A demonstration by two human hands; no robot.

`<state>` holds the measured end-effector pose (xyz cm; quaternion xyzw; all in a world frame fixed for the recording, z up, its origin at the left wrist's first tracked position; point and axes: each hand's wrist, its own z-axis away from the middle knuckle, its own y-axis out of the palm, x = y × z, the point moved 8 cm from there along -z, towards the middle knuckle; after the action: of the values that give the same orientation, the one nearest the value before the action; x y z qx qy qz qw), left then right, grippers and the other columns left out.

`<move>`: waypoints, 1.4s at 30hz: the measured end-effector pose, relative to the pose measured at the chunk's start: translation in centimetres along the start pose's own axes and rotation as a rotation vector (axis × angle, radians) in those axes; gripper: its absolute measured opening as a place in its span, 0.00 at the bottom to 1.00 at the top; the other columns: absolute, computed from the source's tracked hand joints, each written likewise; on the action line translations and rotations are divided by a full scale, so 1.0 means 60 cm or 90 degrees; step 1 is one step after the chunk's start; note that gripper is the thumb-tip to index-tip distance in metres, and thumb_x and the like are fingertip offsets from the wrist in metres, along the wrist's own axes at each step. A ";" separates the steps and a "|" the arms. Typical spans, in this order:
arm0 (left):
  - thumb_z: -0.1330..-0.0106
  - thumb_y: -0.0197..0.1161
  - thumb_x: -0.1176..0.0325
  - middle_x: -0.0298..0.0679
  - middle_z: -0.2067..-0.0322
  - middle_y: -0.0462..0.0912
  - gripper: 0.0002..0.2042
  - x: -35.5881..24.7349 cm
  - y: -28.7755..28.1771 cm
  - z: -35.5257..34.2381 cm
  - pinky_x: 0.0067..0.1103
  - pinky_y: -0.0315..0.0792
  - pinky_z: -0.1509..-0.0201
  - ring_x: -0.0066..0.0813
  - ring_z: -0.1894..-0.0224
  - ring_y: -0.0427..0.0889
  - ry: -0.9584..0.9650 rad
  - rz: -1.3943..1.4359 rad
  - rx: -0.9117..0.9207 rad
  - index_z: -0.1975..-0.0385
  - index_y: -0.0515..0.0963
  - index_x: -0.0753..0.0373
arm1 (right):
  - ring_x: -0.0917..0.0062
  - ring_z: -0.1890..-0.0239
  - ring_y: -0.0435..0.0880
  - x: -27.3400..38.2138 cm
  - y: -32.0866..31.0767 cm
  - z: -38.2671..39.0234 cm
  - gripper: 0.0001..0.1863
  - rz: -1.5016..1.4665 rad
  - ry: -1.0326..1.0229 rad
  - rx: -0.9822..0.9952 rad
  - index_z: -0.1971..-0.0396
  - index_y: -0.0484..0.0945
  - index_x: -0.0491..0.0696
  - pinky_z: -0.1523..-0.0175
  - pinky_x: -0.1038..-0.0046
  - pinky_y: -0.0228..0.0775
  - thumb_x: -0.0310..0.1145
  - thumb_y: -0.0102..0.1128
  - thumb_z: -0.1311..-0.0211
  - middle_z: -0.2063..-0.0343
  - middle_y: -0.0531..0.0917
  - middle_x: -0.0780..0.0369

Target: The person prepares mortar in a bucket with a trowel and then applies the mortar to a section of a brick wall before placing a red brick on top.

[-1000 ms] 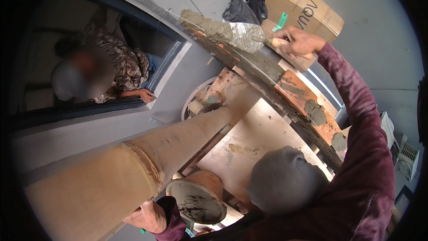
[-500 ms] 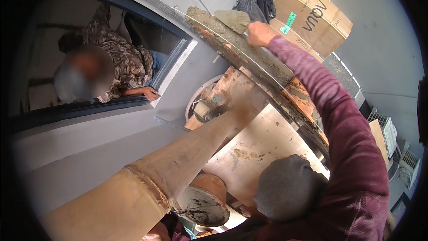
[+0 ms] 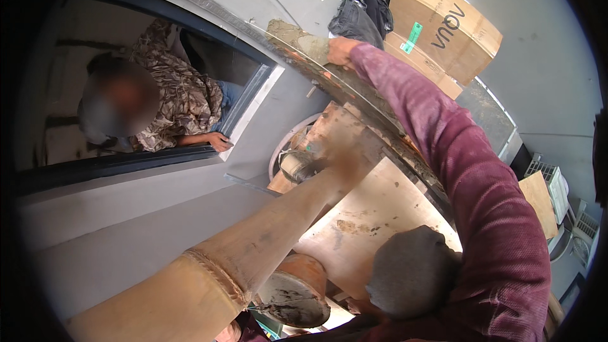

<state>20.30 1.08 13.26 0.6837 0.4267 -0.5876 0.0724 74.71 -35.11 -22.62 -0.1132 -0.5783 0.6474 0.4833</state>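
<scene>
My right hand, at the end of a maroon sleeve, is closed on a trowel. Its mortar-coated blade lies against the grey wet mortar along the top of a brick wall. A taut white string runs along this wall. By the lower edge, a patch of skin next to maroon cloth seems to be my left hand; a thick tan pole like bamboo covers most of it, and its fingers are hidden. A bucket with mortar on its inside stands beside the pole.
Another person leans at a dark window frame on the left, a hand on the sill. A stained board lies below the wall, near a rounded grey cloth-covered shape. Beyond the wall are a cardboard box and dark bags.
My right hand has moved left along the wall with the trowel, and its blade now lies closer to the mortar. The view has shifted slightly.
</scene>
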 end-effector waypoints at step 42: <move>0.30 0.56 0.62 0.43 0.56 0.78 0.19 0.043 -0.103 0.023 0.30 0.75 0.43 0.27 0.57 0.79 -0.104 -0.081 0.065 0.47 0.70 0.72 | 0.61 0.66 0.85 0.116 -0.087 0.060 0.11 0.139 0.058 -0.024 0.69 0.84 0.47 0.62 0.61 0.78 0.36 0.58 0.48 0.69 0.85 0.55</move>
<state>15.03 5.39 13.12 0.6081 0.4312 -0.6656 0.0345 71.25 -32.85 -14.16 -0.2138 -0.5522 0.6795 0.4332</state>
